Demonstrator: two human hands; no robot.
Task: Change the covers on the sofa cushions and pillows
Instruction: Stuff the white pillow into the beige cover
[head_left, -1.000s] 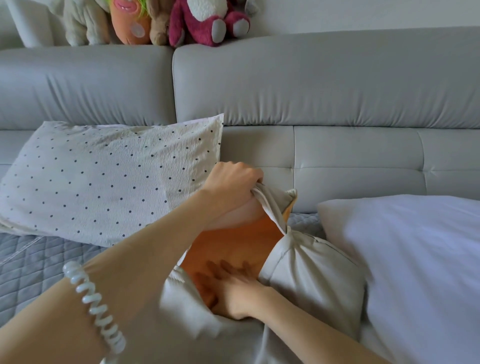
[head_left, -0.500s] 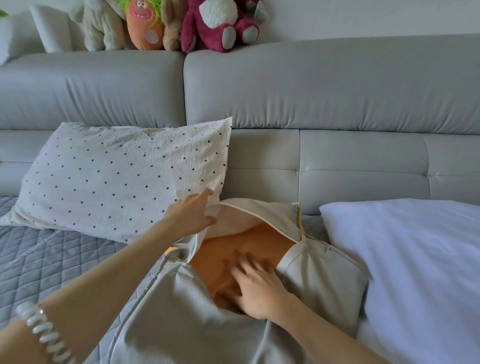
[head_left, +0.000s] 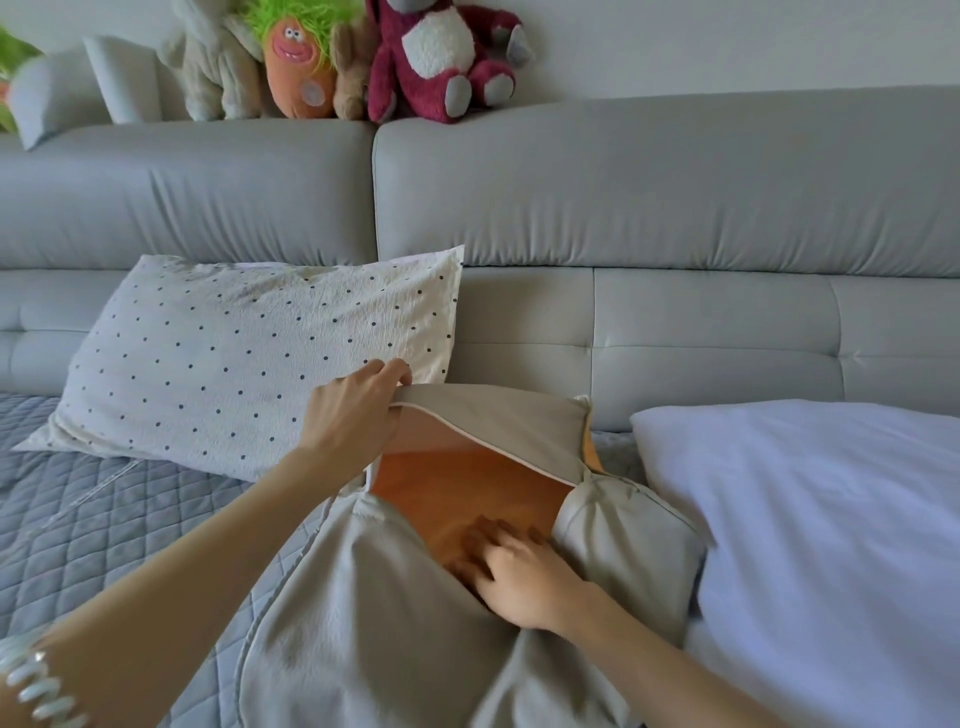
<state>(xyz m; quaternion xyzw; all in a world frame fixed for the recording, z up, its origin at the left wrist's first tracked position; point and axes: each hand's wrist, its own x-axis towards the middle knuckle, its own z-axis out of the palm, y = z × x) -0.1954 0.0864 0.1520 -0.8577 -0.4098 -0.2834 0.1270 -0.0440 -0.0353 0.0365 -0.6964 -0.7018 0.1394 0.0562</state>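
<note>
The beige fabric cushion cover (head_left: 395, 613) lies across the grey quilted throw (head_left: 119, 525) on the seat of the pale grey leather sofa (head_left: 649, 197), its open mouth turned toward the sofa's backrest. Inside the opening shows the orange cushion (head_left: 467, 488), most of it already swallowed by the cover.

The left hand (head_left: 353, 410) holds the upper edge of the cover's opening, its fingers (head_left: 389, 370) curled over the white-piped hem and pinching it up, so the flap stands lifted off the cushion. A white coiled hair tie (head_left: 36, 691) sits on that forearm, at the lower left edge of the view.

The right hand (head_left: 519, 577) reaches into the opening and lies on the orange cushion. Its fingers are spread, but they are blurred, so I cannot tell how firmly they press.

Just left of the cover, leaning against the backrest, is a white pillow with dark polka dots (head_left: 249, 364); the left hand overlaps its lower right corner. To the right, touching the cover's side, lies a plain white pillow (head_left: 831, 519). Along the top of the backrest sit a dark pink plush bear (head_left: 441, 57), an orange plush toy with green hair (head_left: 298, 57) and a cream plush toy (head_left: 213, 62).
</note>
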